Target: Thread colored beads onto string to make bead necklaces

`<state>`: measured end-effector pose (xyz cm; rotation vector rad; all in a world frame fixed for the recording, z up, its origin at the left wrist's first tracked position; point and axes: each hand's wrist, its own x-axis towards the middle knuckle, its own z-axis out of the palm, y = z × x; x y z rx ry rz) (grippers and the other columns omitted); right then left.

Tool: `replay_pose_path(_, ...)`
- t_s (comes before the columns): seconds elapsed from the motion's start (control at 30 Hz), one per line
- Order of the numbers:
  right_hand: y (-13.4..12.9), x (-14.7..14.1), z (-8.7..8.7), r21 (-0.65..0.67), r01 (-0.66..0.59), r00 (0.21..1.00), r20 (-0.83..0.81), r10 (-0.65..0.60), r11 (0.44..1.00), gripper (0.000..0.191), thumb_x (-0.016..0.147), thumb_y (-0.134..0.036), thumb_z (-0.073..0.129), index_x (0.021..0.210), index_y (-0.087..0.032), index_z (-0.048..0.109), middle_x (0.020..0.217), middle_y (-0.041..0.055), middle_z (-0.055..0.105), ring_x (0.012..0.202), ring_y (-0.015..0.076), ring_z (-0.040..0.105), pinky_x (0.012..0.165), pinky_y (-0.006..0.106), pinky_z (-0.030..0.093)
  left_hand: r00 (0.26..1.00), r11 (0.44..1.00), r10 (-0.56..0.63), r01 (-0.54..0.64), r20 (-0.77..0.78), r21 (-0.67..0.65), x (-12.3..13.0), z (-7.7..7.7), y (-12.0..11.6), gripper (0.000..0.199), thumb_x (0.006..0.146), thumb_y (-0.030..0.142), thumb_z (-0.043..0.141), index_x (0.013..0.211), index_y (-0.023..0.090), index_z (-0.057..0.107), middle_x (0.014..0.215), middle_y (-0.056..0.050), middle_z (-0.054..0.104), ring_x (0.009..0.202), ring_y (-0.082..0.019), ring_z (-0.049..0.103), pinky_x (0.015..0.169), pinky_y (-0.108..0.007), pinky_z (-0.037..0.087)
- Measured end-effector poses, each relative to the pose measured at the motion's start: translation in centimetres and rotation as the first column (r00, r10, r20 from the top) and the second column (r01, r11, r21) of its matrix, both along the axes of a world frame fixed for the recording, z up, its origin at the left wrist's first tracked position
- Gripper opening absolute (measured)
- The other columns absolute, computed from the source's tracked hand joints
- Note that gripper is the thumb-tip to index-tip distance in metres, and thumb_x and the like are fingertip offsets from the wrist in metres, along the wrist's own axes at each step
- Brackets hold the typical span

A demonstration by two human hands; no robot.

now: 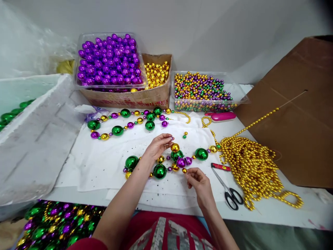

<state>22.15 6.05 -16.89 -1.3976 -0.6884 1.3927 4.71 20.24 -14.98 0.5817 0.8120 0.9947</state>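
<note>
My left hand (160,145) pinches a small purple bead (171,138) at the upper end of a bead cluster. Just below that bead hangs a large gold bead (175,147). My right hand (199,184) has its thumb and forefinger closed at a small gold bead (184,170) at the cluster's lower right. Between the hands sit a green ball (177,155) and shiny purple balls (181,163). The necklace strand (159,171) of green, gold and purple beads runs left beneath my left forearm and right toward a green ball (201,153). Two loose small beads (185,135) lie beyond.
Another bead necklace (117,130) lies on the white cloth (93,163). Behind stand a tub of purple beads (109,59), a cardboard box (125,99) and a tub of mixed beads (203,88). At right are scissors (229,192), a red lighter (220,167), a pink stapler-like tool (223,116) and gold bead chain (252,166).
</note>
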Motion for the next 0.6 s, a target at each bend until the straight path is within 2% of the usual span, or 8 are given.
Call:
replay_pose_path(0.07, 0.7, -0.4, 0.6, 0.043, 0.033, 0.999, -0.031, -0.032, 0.999, 0.025, 0.063, -0.030, 0.077, 0.079, -0.020, 0.061, 0.064, -0.0030, 0.054, 0.054, 0.0108, 0.045, 0.046, 0.022, 0.037, 1.000, 1.000, 0.001, 0.000, -0.011, 0.013, 0.1, 0.6, 0.1, 0.022, 0.068, 0.015, 0.075, 0.088, 0.012, 0.065, 0.090, -0.006, 0.067, 0.075, -0.011, 0.061, 0.074, -0.025, 0.046)
replay_pose_path(0.17, 2.4, -0.8, 1.9, 0.101, 0.035, 0.998, -0.048, -0.030, 0.994, 0.025, 0.063, -0.028, 0.076, 0.079, -0.020, 0.058, 0.066, -0.0029, 0.055, 0.056, 0.0108, 0.047, 0.047, 0.022, 0.039, 0.997, 0.993, 0.077, -0.075, -0.021, 0.096, 0.0, 2.0, 0.7, 0.021, 0.070, 0.022, 0.075, 0.087, 0.015, 0.064, 0.088, -0.004, 0.066, 0.080, -0.014, 0.062, 0.075, -0.028, 0.046)
replay_pose_path(0.33, 6.8, -1.4, 3.8, 0.180, -0.019, 0.999, -0.038, 0.026, 0.984, 0.026, 0.063, -0.029, 0.074, 0.080, -0.019, 0.057, 0.066, -0.0030, 0.055, 0.054, 0.0104, 0.048, 0.048, 0.024, 0.040, 0.976, 0.947, 0.214, -0.197, -0.042, 0.252, -1.4, 5.6, 3.0, 0.021, 0.068, 0.024, 0.076, 0.082, 0.017, 0.062, 0.084, -0.001, 0.065, 0.075, -0.015, 0.060, 0.074, -0.032, 0.048)
replay_pose_path(0.47, 10.5, -1.7, 3.4, 0.220, -0.114, 0.989, 0.113, 0.090, 0.969, 0.025, 0.066, -0.033, 0.067, 0.084, -0.019, 0.056, 0.069, -0.0015, 0.058, 0.057, 0.0124, 0.052, 0.053, 0.027, 0.044, 0.936, 0.889, 0.342, -0.292, -0.085, 0.353, -2.4, 7.7, 4.6, 0.019, 0.066, 0.023, 0.076, 0.075, 0.016, 0.061, 0.083, -0.001, 0.066, 0.076, -0.014, 0.060, 0.072, -0.029, 0.048)
replay_pose_path(0.6, 12.7, -1.4, 2.8, 0.224, -0.192, 0.958, 0.252, 0.134, 0.955, 0.023, 0.067, -0.032, 0.063, 0.086, -0.019, 0.061, 0.081, 0.0051, 0.064, 0.075, 0.0215, 0.059, 0.064, 0.036, 0.049, 0.871, 0.782, 0.477, -0.363, -0.113, 0.507, -2.4, 7.8, 5.3, 0.014, 0.066, 0.022, 0.075, 0.072, 0.016, 0.064, 0.085, -0.002, 0.067, 0.075, -0.011, 0.058, 0.073, -0.024, 0.045)
